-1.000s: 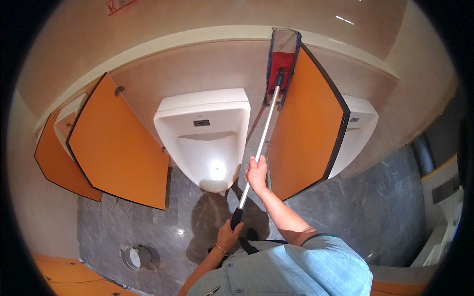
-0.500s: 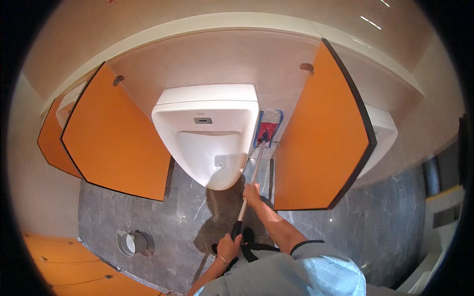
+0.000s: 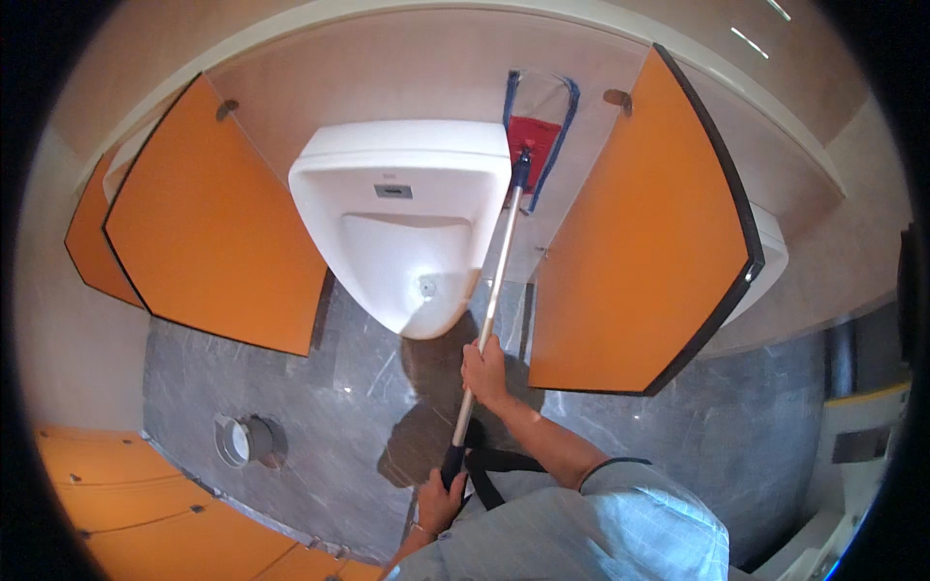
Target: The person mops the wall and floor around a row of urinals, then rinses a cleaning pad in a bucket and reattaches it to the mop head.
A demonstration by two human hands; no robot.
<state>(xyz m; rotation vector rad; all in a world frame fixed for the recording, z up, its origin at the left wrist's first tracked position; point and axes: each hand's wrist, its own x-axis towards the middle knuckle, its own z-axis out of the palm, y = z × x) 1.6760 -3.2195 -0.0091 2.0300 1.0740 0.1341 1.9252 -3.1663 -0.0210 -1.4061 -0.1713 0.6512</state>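
Note:
A flat mop head (image 3: 535,131), red and pale grey with a blue border, is against the wall between the white urinal (image 3: 392,232) and the right orange partition (image 3: 630,252). Its long silver pole (image 3: 502,257) runs down toward me. My right hand (image 3: 484,373) is closed round the middle of the pole. Lower down, my left hand (image 3: 438,499) is closed on the pole's dark end grip. The urinal has a small metal panel on its upper front and stands just left of the pole.
More orange partitions (image 3: 208,223) on the left and right partly hide other urinals (image 3: 765,247). A metal bucket (image 3: 242,441) sits on the grey marble floor (image 3: 320,455) at lower left. Orange stall panels (image 3: 145,513) line the lower-left edge, and a pale fixture (image 3: 852,455) is at the right.
From one second ago, the mop head came down the wall beside the urinal, then rose partway over the last half second. My hands stayed on the pole. The view has shifted slightly.

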